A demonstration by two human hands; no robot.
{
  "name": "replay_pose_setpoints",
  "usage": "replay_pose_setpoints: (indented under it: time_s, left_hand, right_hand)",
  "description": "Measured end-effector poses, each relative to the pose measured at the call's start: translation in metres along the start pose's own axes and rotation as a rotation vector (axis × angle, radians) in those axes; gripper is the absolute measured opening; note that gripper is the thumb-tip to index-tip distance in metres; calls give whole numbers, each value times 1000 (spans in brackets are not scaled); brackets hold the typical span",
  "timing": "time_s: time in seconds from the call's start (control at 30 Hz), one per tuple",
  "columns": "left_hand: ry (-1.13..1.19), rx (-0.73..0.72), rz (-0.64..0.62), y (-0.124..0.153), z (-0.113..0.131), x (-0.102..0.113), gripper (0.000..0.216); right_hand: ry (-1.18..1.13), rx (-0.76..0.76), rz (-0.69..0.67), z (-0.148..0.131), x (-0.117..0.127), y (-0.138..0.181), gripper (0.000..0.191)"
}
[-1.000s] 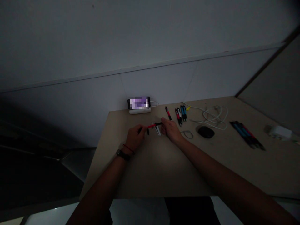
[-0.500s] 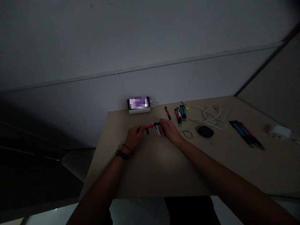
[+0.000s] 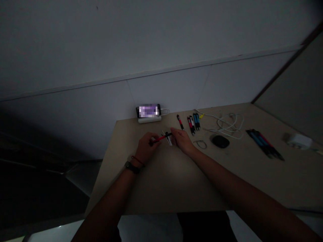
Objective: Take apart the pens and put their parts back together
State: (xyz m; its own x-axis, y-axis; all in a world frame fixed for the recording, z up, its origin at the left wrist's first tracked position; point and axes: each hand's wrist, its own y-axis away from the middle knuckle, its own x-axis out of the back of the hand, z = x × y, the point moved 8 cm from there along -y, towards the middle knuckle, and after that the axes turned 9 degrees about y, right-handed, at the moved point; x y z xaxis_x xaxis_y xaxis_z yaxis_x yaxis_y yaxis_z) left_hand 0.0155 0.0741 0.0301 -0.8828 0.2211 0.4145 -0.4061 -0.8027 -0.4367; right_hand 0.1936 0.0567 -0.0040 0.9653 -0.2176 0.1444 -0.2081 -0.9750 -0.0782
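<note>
I sit at a pale beige table (image 3: 161, 181) pushed against a grey-white partition wall (image 3: 106, 104) with a horizontal ledge. The room is dim. A darker side panel (image 3: 295, 94) angles in on my right; shadowed floor lies left.

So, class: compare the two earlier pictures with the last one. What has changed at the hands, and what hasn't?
The left hand has slid along the red pen toward the right hand, so less of the pen shows between them. Both hands keep their grip on it. The pens at the back, the black mouse, the white cable and the phone lie as before.
</note>
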Motion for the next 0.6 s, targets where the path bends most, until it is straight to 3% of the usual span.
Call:
replay_pose_setpoints:
  time_s: [0.17, 0.53, 0.6]
  left_hand:
    - [8, 26, 32, -1, -1, 4, 16]
    - [-4, 120, -86, 0, -6, -3, 48]
    - [17, 126, -96, 1, -7, -4, 44]
  right_hand:
    - [-13, -20, -17, 1, -1, 0, 64]
    - [-68, -20, -30, 9, -1, -4, 60]
    - [-91, -31, -35, 10, -2, -5, 60]
